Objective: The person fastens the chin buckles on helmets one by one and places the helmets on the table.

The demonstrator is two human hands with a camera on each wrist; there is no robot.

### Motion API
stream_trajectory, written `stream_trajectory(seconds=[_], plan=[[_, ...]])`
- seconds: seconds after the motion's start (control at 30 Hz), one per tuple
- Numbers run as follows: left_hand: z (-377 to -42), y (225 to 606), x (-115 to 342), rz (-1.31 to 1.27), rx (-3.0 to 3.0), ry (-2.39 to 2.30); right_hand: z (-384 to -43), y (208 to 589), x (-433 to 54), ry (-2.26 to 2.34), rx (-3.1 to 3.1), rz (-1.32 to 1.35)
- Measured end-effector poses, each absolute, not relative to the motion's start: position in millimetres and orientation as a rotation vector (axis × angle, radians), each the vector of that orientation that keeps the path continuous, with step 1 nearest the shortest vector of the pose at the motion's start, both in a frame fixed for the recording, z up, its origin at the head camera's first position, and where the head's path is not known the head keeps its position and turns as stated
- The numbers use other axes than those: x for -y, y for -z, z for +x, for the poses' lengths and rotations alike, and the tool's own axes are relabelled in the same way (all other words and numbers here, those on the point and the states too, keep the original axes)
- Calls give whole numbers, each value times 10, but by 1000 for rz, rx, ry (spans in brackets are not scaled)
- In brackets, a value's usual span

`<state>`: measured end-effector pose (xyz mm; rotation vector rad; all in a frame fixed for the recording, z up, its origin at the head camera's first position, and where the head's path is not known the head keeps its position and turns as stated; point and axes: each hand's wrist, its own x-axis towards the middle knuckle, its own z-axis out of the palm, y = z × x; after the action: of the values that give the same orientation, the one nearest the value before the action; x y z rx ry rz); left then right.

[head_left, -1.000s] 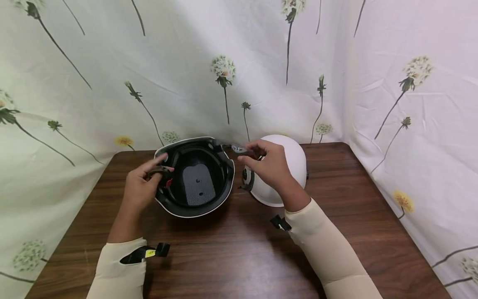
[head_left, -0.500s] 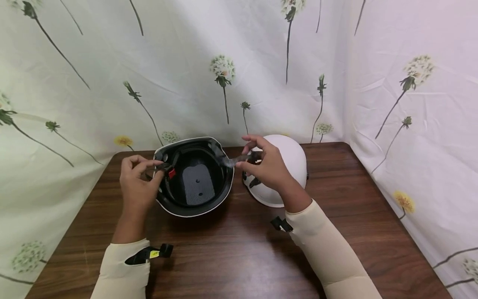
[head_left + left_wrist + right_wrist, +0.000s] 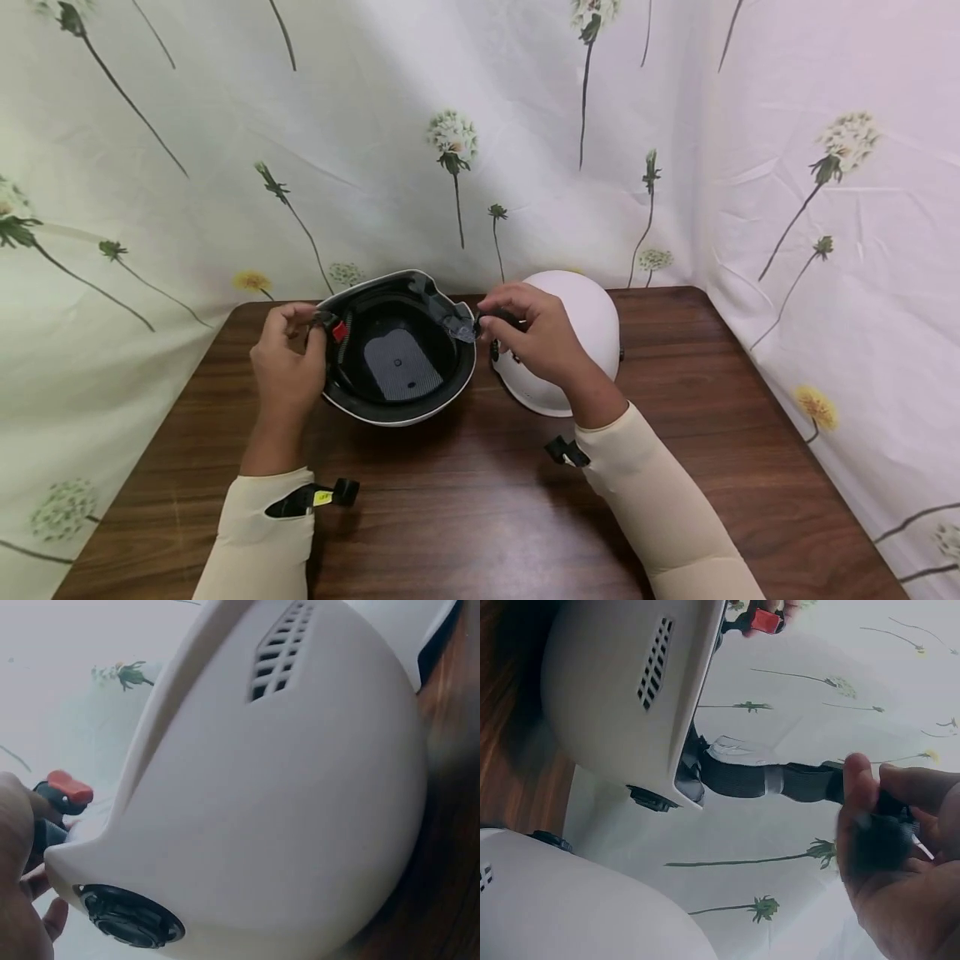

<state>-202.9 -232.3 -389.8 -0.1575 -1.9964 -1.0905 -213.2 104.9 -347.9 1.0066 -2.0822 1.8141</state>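
A white helmet lies upside down on the table, its black lining facing up. At its left rim, my left hand pinches the chin strap's black buckle with a red tab. Over the right rim runs the other half of the chin strap, a black webbing strap. My right hand grips its end between thumb and fingers. Part of that end is blurred and covered by the fingers in the right wrist view.
Just right, under my right forearm and hand, a second white helmet sits dome up on the brown wooden table. Behind the table hangs a white cloth with a flower print. A vent shows on the upturned helmet's side.
The right strap half has swung down onto the right rim, still in my right hand. My left hand has kept the red-tabbed buckle at the left rim. The upturned helmet has tilted slightly.
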Motion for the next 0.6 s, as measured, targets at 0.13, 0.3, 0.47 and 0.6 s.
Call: stream_trajectory(seconds=[0.13,0.3,0.47,0.6], plan=[[-2071,3875,2307,-262,1976,1093,-2123,3455,-1043,-1828,2098,1001],[-2063,3849,2268,-282,1988,1123,-2129,3438,-1028,-1979,2073,1155],[-2021,3825,2271,-143,2103,1200,-2146,3437,-1013,-2117,1945,1489],[-2012,3814,2290,-106,2175,1258,-2158,3444,-979,-2093,1886,1703]])
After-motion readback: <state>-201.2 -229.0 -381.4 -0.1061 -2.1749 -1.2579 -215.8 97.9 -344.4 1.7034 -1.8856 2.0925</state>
